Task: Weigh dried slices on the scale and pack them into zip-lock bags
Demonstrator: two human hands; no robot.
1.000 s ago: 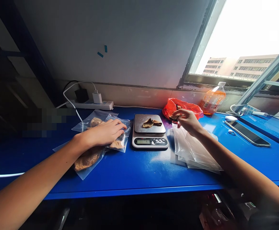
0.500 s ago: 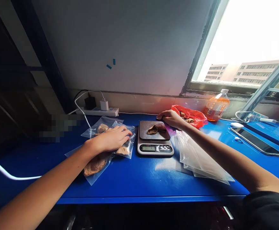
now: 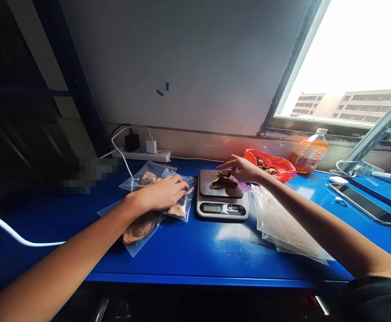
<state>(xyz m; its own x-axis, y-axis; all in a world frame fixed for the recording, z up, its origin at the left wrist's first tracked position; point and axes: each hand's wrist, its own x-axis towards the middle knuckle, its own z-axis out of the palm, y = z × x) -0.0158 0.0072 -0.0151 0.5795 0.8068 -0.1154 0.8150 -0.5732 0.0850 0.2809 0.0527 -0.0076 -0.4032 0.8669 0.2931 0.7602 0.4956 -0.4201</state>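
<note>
My left hand [image 3: 163, 192] lies palm down, fingers loosely spread, across clear zip bags [image 3: 186, 206] that hold tan, dried-looking chunks [image 3: 138, 231]. To its right a kitchen scale [image 3: 202, 190] carries curled, dark brown dried slices [image 3: 218, 182] on its plate. My right hand [image 3: 240, 169] reaches over the plate's far right corner, its fingertips closed on a dark dried slice [image 3: 225, 174] just above the others. The fingers partly hide this slice. Digits on the scale's display are too small to read.
Behind my right hand sits a red plastic bag [image 3: 284, 167] with more dried slices. Flat clear bags [image 3: 289, 226] lie under my right forearm. An orange drink bottle [image 3: 309, 152], a phone [image 3: 366, 203] and earphones stand rightward. A power strip [image 3: 162, 155] runs along the wall.
My right hand has moved from behind the scale to over its plate, bringing a dark slice close to the others. My left hand stays on the bags. The view has shifted slightly.
</note>
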